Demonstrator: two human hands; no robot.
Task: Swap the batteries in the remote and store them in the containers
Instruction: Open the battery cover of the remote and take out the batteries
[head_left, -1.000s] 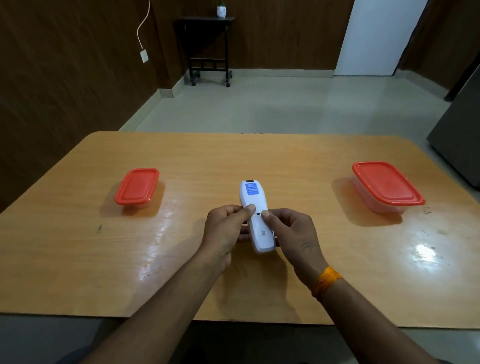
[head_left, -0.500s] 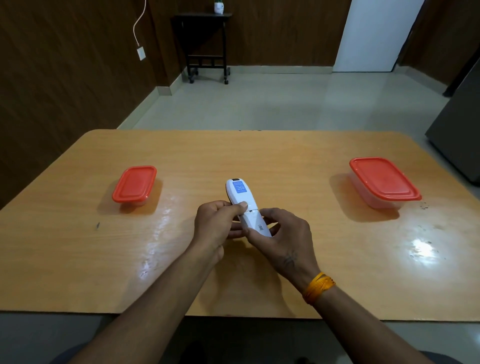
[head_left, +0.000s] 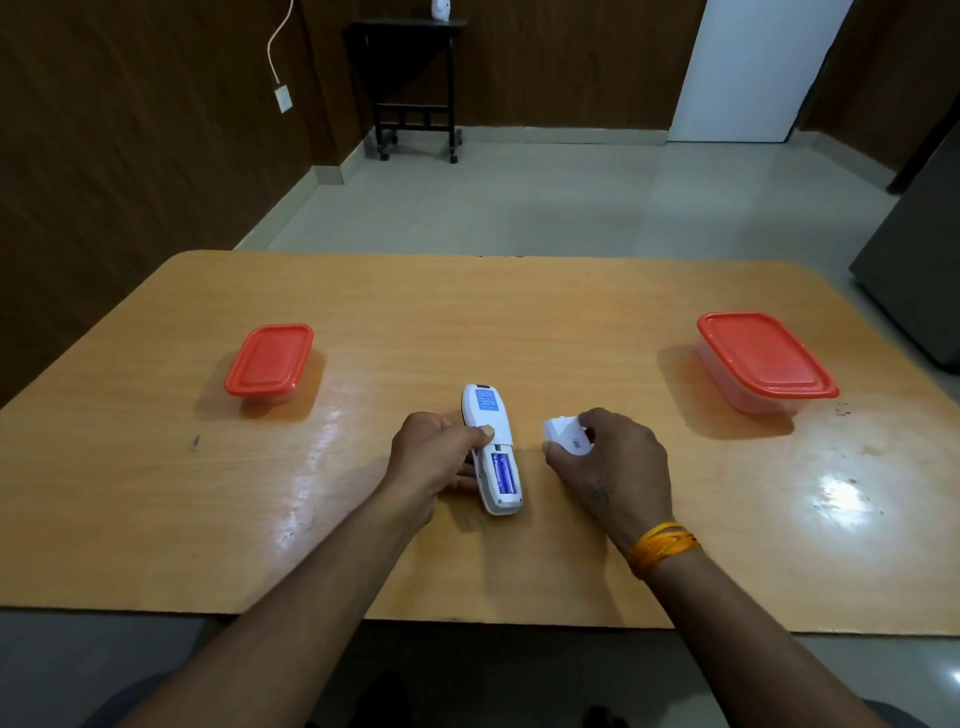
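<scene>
A glossy orange-brown wooden table (head_left: 519, 322) fills the lower half of the frame, with dark panelled walls and a pale floor behind it. At centre, my left hand (head_left: 436, 457) grips the white plastic remote (head_left: 491, 447) from its left side, thumb pressed on its back, the remote lying face down on the table. Its battery bay is open and the purple batteries (head_left: 503, 473) sit in it. My right hand (head_left: 608, 462), just right of the remote, pinches the small white battery cover (head_left: 566, 435) between thumb and fingers. A small clear container with a red lid (head_left: 270, 358) stands at centre left, a larger clear container with a red lid (head_left: 763, 358) at centre right; both are closed and well apart from my hands.

What worries me: the loose cover could slip from such a light pinch and skid across this shiny top. Prying the batteries out one-handed could make one spring free and roll off the near edge. With both lids shut, I could also mix up which box takes the old cells.

Half a second ago the cover was on the remote and both my hands were on it; now it is off and carried to the right, baring the batteries.
</scene>
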